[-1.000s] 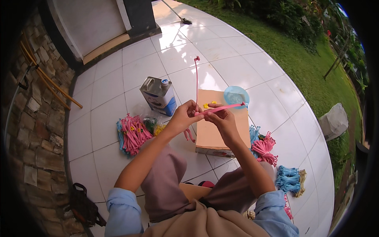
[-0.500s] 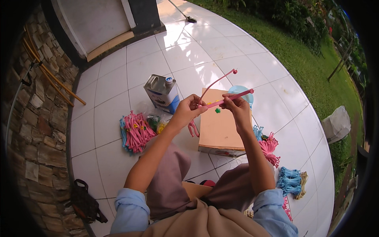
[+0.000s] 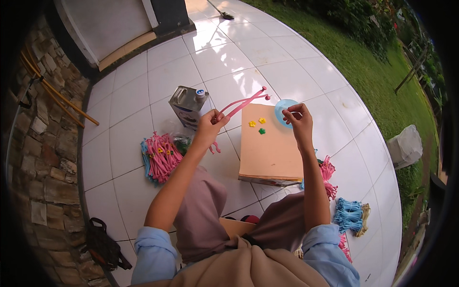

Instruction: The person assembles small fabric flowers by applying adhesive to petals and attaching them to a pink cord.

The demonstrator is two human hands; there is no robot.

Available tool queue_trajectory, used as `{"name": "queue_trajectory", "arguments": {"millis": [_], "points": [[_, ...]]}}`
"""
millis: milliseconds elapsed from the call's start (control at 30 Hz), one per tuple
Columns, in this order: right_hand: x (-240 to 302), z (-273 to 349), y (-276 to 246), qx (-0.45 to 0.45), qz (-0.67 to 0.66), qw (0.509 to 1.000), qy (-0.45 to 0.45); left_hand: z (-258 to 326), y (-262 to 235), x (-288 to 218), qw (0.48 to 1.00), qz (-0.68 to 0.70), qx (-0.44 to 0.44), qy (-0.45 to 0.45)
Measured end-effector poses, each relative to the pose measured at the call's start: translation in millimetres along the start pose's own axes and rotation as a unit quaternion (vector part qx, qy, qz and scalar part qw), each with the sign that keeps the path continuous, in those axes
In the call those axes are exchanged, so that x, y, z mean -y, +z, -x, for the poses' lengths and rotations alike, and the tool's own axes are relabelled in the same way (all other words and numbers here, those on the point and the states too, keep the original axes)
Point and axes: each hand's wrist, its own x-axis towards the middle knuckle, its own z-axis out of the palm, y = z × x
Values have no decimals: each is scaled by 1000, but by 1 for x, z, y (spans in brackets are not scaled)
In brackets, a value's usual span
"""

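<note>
Pink cords (image 3: 245, 103) with knotted ends stick out of my left hand (image 3: 209, 128), whose fingers are closed around them. Short pink ends hang below that hand. My right hand (image 3: 300, 122) hovers over a light blue plate (image 3: 280, 109), thumb and fingertips pinched together; whether anything small is between them cannot be made out. Below lies a box topped with tan cardboard (image 3: 272, 158). On it rest two yellow flower-shaped pieces, one left (image 3: 252, 124) and one right (image 3: 262, 120), and a green flower-shaped piece (image 3: 262, 131).
A metal can (image 3: 185, 106) stands behind my left hand. Bundled pink and blue cords (image 3: 162, 155) lie at the left beside a clear plastic bag (image 3: 182, 143). To the right are pink (image 3: 328, 178), blue (image 3: 347, 215) and beige bundles (image 3: 365, 220). A dark bag (image 3: 103, 246) sits by the stone wall.
My right hand has let go of the pink cord and now hovers near the blue plate. My left hand has shifted left, still gripping the cords, whose knotted ends have come together.
</note>
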Motion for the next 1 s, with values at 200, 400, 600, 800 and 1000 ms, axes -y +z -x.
{"name": "queue_trajectory", "arguments": {"millis": [200, 400, 600, 800, 1000], "points": [[-12, 4, 6, 59, 184, 981, 23, -6, 5, 6, 999, -5, -23, -34], [-30, -2, 5, 90, 234, 967, 40, -11, 14, 5, 999, 39, -29, 8], [-51, -15, 22, 175, 365, 910, 85, -23, 9, 11, 999, 47, -22, 6], [-84, -21, 37, 250, 373, 863, -232, -29, 13, 12, 993, 73, -16, -94], [-98, -23, 50, 275, 367, 848, -267, -31, 24, 8, 985, 108, -3, -137]]}}
